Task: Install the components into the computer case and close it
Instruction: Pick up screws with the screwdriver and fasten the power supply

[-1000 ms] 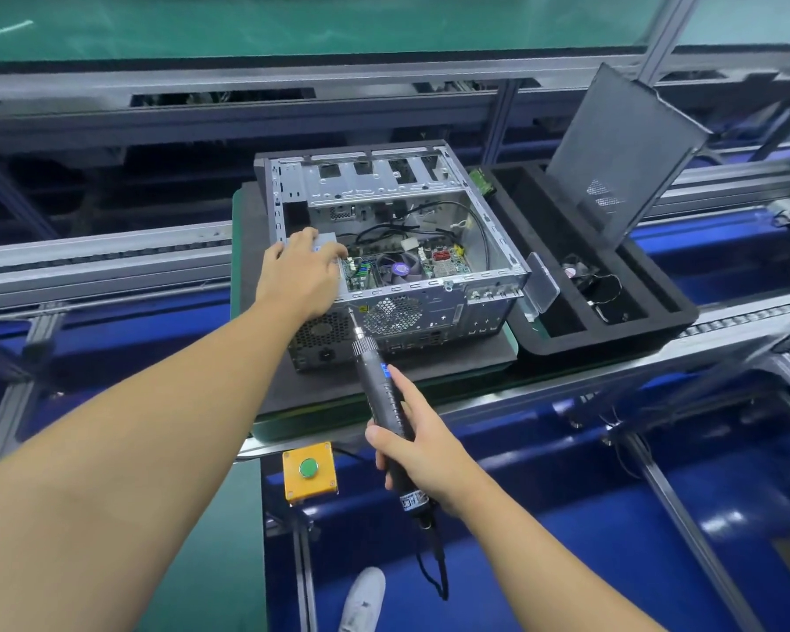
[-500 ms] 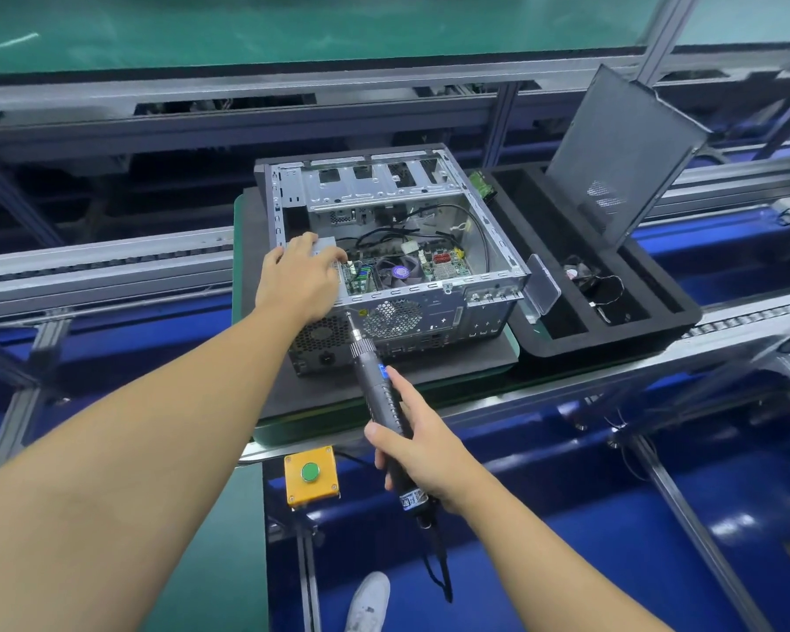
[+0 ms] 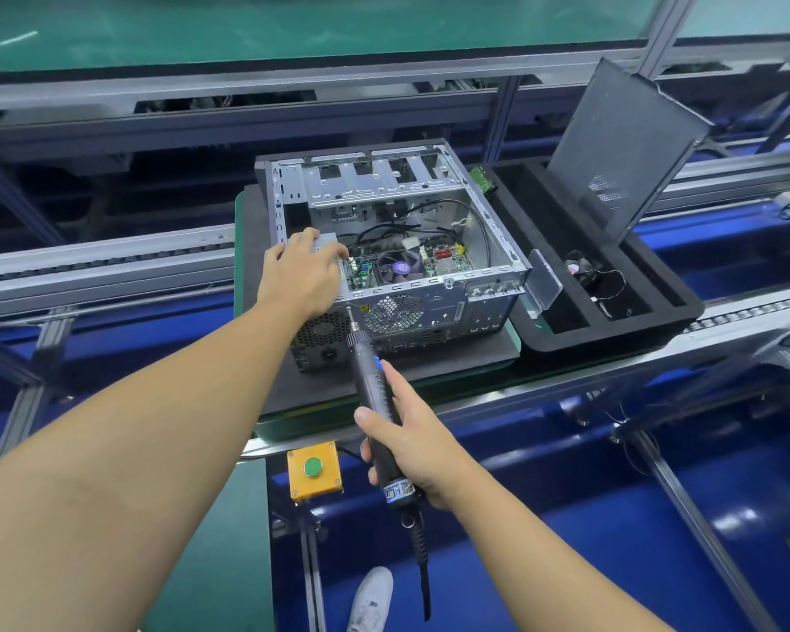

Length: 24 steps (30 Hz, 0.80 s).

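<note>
Head view, and the computer case [image 3: 443, 312] sits open-topped on the black mat [image 3: 457, 358]. Left hand [image 3: 299, 273] rests on the grey power supply [image 3: 327, 241] at the case's 8 o'clock corner, fingers draped loosely over its top edge. Right hand [image 3: 411, 444] is wrapped round the electric screwdriver [image 3: 369, 380], bit touching the rear panel's upper rim just beside the fan grille [image 3: 393, 314]. A bare strip of mat lies at 6 o'clock. At 3 o'clock the foam tray [image 3: 657, 323] sits just beside the case, side panel [image 3: 621, 148] leaning upright in it.
</note>
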Tool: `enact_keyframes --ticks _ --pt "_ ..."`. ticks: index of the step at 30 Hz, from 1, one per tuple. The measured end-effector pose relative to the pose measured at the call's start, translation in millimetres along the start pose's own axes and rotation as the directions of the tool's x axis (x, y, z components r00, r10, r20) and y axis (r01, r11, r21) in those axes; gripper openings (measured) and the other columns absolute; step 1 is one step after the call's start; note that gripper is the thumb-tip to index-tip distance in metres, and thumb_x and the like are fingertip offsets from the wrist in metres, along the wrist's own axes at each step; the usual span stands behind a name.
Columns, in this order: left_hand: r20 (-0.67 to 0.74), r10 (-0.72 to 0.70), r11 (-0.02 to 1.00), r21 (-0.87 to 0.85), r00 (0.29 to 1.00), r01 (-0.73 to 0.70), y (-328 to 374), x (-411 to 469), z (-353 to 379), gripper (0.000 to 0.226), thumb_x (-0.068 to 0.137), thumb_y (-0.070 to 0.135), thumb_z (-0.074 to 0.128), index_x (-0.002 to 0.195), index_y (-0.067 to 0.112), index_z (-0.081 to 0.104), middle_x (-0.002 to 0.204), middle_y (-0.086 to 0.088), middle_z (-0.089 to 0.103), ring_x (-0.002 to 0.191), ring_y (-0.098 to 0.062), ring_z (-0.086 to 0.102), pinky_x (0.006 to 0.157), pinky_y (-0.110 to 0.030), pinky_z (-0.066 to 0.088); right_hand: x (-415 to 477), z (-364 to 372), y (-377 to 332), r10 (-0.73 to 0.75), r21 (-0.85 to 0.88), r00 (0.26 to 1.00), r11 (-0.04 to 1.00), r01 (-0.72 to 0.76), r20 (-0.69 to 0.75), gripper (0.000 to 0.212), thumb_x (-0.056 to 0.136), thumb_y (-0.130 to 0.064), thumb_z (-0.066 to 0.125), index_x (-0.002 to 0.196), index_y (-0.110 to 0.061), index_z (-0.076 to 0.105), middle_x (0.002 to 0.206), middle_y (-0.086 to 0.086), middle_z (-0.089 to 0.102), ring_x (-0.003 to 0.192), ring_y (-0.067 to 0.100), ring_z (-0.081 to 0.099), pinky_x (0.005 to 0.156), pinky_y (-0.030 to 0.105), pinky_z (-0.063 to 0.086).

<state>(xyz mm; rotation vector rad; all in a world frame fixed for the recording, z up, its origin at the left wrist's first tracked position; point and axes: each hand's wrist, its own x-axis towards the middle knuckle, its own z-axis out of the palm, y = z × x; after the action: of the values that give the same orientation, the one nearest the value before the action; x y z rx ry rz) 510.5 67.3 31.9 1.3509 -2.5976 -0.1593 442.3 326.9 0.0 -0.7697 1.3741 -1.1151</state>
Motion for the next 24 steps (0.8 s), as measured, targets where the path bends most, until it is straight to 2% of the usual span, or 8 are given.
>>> enact_keyframes --ticks 4,6,9,11,14,18,22,24 --pt "-0.002 -0.004 1.000 -0.016 1.000 0.004 1.4 -1.6 -2.0 0.039 0.098 0.028 0.029 0.123 0.045 0.053 0.149 -0.001 0.037 0.141 -0.015 0.027 0.118 -0.043 0.012 4.1 1.3 4.2 -0.023 0.026 1.000 0.999 0.023 -0.009 0.067 0.080 -0.048 0.072 0.124 -0.083 0.035 0.078 -0.008 0.070 0.071 0.019 0.065 0.062 0.036 0.058" --pt "-0.004 -0.006 1.000 -0.022 1.000 0.005 2.2 -2.3 -3.1 0.038 0.098 0.028 0.029 0.122 0.045 0.054 0.148 -0.001 0.038 0.140 -0.014 0.028 0.118 -0.043 0.012 5.5 1.6 5.3 -0.023 0.029 1.000 0.999 0.023 -0.016 0.064 0.079 -0.049 0.074 0.114 -0.087 0.036 0.084 -0.010 0.070 0.074 0.018 0.067 0.063 0.036 0.057" --pt "-0.006 -0.006 1.000 -0.028 1.000 0.006 2.6 -2.9 -4.3 0.038 0.099 0.028 0.029 0.122 0.044 0.054 0.148 -0.002 0.038 0.140 -0.014 0.028 0.118 -0.042 0.012 7.5 2.9 6.6 -0.019 0.014 0.999 1.000 0.020 -0.033 0.069 0.076 -0.052 0.075 0.127 -0.080 0.037 0.109 -0.011 0.064 0.080 0.016 0.068 0.070 0.039 0.057" --pt "-0.006 -0.004 1.000 -0.026 1.000 0.004 2.7 -2.9 -4.4 0.039 0.098 0.028 0.029 0.123 0.044 0.054 0.148 -0.002 0.038 0.141 -0.014 0.027 0.118 -0.042 0.012 7.9 3.3 6.8 -0.017 0.030 0.999 0.999 0.018 -0.029 0.078 0.076 -0.051 0.075 0.139 -0.070 0.035 0.113 -0.008 0.062 0.080 0.016 0.068 0.069 0.039 0.057" --pt "-0.004 -0.004 0.999 -0.032 1.000 0.003 2.5 -2.8 -3.5 0.039 0.098 0.029 0.029 0.122 0.044 0.054 0.148 -0.001 0.038 0.141 -0.013 0.028 0.118 -0.042 0.012 6.5 2.7 5.4 -0.016 0.044 1.000 0.999 0.017 -0.023 0.084 0.076 -0.049 0.076 0.147 -0.061 0.031 0.104 -0.008 0.065 0.075 0.016 0.068 0.063 0.035 0.057" --pt "0.017 0.007 0.999 -0.040 1.000 -0.006 2.2 -2.4 -4.2 0.040 0.096 0.032 0.028 0.124 0.044 0.054 0.149 -0.002 0.038 0.142 -0.013 0.026 0.118 -0.043 0.012 5.9 0.3 4.4 -0.025 0.060 1.000 0.998 0.025 -0.009 0.080 0.077 -0.047 0.075 0.143 -0.065 0.033 0.080 -0.012 0.069 0.072 0.018 0.065 0.061 0.035 0.057" --pt "0.081 0.107 0.993 -0.063 0.991 -0.102 2.4 -8.7 -10.4 0.050 0.091 0.041 0.020 0.123 0.044 0.058 0.155 0.007 0.034 0.145 -0.012 0.022 0.119 -0.052 0.007 2.3 -6.9 3.9 -0.016 0.051 1.000 0.999 0.016 -0.006 0.066 0.079 -0.047 0.076 0.117 -0.085 0.037 0.077 -0.008 0.070 0.070 0.027 0.062 0.064 0.037 0.056" --pt "0.120 0.196 0.980 -0.069 0.973 -0.189 2.3 -14.6 -11.5 0.050 0.091 0.044 0.022 0.122 0.045 0.061 0.158 0.016 0.028 0.149 -0.010 0.016 0.118 -0.059 0.000 -0.7 -13.7 4.5 -0.020 0.044 1.000 0.999 0.021 -0.010 0.066 0.080 -0.046 0.076 0.113 -0.087 0.035 0.078 -0.007 0.070 0.070 0.027 0.062 0.064 0.037 0.056"
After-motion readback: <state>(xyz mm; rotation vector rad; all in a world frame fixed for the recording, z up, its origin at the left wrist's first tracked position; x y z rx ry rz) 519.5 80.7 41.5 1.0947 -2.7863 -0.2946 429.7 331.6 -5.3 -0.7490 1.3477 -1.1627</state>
